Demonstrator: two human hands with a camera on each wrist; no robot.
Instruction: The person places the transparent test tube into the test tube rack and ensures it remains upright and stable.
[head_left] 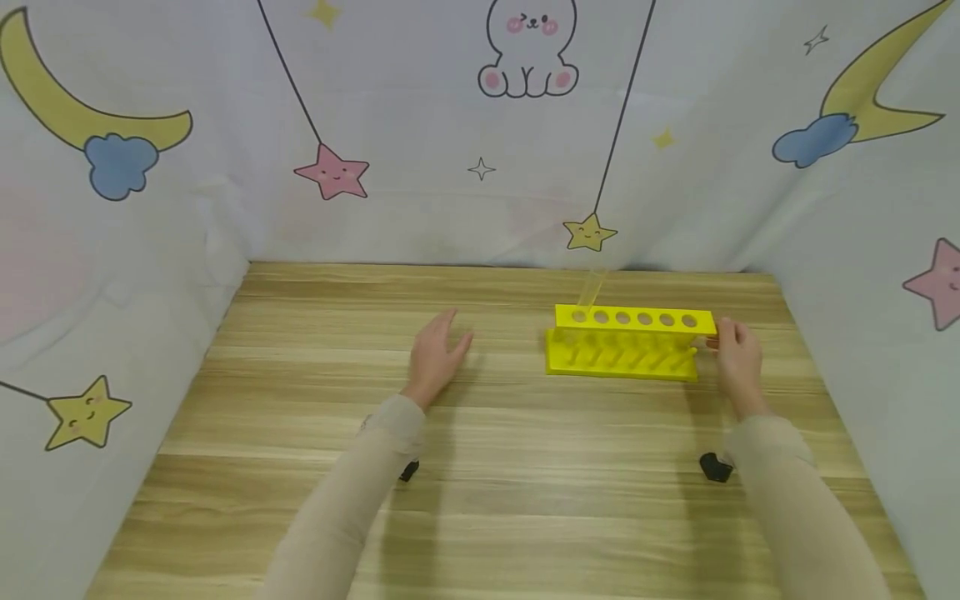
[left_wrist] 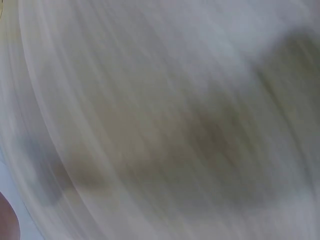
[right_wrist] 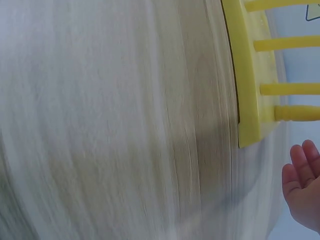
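A yellow test tube rack (head_left: 626, 371) stands on the wooden table, with a row of holes in its top plate and pegs on its base. One clear test tube (head_left: 591, 290) leans in its leftmost hole. My right hand (head_left: 738, 358) is at the rack's right end, its fingertips close against the top plate. In the right wrist view, the loosely extended fingers (right_wrist: 302, 162) lie beyond the corner of the rack's base (right_wrist: 248, 100); whether they touch the rack is unclear. My left hand (head_left: 435, 354), fingers apart and holding nothing, hovers over the table left of the rack.
The wooden table (head_left: 480, 483) runs back to a white curtain (head_left: 420, 108) printed with stars and moons, which also encloses both sides. Black wrist-camera pieces (head_left: 716, 467) show beside the sleeves. The left wrist view is heavily blurred.
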